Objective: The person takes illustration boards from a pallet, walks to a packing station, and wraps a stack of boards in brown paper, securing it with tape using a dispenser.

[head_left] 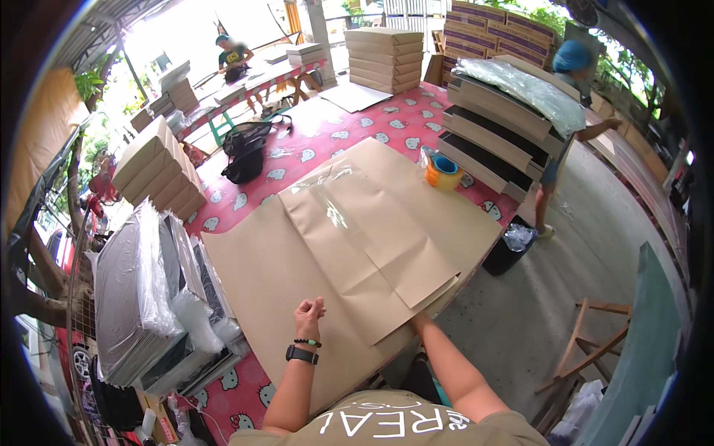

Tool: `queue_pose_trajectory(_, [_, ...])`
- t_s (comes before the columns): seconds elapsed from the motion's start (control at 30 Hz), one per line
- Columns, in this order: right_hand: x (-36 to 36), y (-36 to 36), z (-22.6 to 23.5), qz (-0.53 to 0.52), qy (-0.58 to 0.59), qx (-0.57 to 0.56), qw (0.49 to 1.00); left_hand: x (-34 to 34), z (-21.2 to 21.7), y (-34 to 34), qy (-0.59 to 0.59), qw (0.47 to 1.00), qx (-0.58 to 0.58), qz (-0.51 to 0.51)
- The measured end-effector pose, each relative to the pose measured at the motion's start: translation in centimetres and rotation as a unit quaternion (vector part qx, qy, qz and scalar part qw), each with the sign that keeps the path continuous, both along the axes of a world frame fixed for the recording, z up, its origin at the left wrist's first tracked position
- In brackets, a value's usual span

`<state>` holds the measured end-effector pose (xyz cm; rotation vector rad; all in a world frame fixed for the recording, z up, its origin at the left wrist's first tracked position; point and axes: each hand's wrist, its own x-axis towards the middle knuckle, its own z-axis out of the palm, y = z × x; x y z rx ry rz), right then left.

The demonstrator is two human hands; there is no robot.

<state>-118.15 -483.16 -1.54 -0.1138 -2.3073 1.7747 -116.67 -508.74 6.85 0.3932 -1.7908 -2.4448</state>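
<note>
A large brown paper package, folded flat with clear tape across its far part, lies in front of me on a wide brown paper sheet. My left hand hovers at or just above the sheet, left of the package's near end. Its fingers are curled closed, and whatever they may hold is hidden. At the near right corner, my right hand reaches under or into the loose end of the package; its fingers are out of sight. The paper there gapes a little.
Wrapped boards stand at left; brown parcels and a black bag lie beyond. A tape dispenser sits at the right, before stacked dark-topped boards. A person walks there; another sits far back. A black bin stands below.
</note>
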Motion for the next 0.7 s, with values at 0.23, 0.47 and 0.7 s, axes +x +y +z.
queue_pose_trajectory(0.23, [-1.5,-0.4,0.5,-0.009,-0.058,0.031,0.998,1.5,-0.2,-1.2,-0.053,0.998,-0.021,0.02])
queue_pose_trajectory(0.47, [-0.9,-1.6,0.3,-0.015,-0.095,0.004,0.995,-6.9,5.8,2.0,0.194,0.911,-0.361,-0.047])
queue_pose_trajectory(0.7, [3.6,0.0,12.1,0.297,-0.352,0.068,0.885,-17.0,6.3,5.0,0.108,0.695,-0.691,-0.168])
